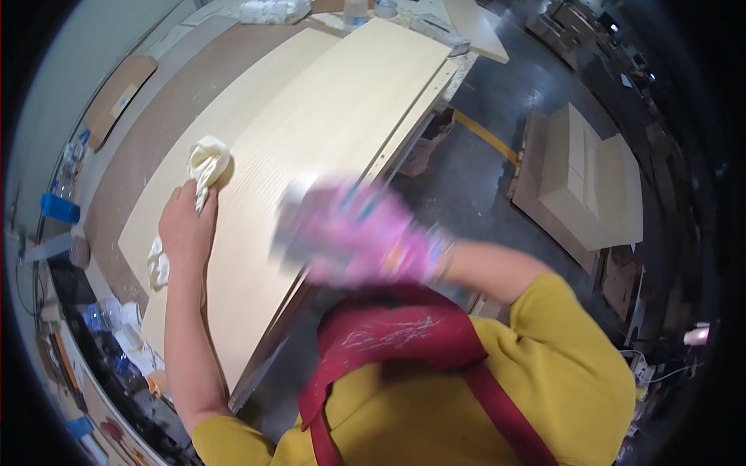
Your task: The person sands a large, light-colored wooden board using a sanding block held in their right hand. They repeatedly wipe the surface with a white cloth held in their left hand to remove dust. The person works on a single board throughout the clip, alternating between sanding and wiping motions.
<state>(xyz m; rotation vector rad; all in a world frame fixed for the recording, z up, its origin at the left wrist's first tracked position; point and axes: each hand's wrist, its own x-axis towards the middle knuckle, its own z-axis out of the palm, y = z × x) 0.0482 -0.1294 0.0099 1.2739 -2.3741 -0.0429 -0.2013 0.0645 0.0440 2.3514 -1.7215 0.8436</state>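
Observation:
A long pale wood-grain panel [326, 101] lies in front of me, over another pale panel [256, 78]. My left hand [186, 221] is bare and rests on the pale surface, its fingers closed round a bunched white cloth [208, 159]. More white cloth shows on the other side of that hand. My right hand [365, 233], in a pink patterned glove, is over the panel's near right edge. Motion smears its fingers and a grey patch at their front, so I cannot tell whether that is a held thing or part of the glove.
A brown board [155, 171] lies under the panels. Bottles, a blue object [60, 207] and papers line the left side. Clear wrap [276, 11] sits at the far end. On the floor to the right, pale panels [590, 179] are stacked near a yellow line [486, 136].

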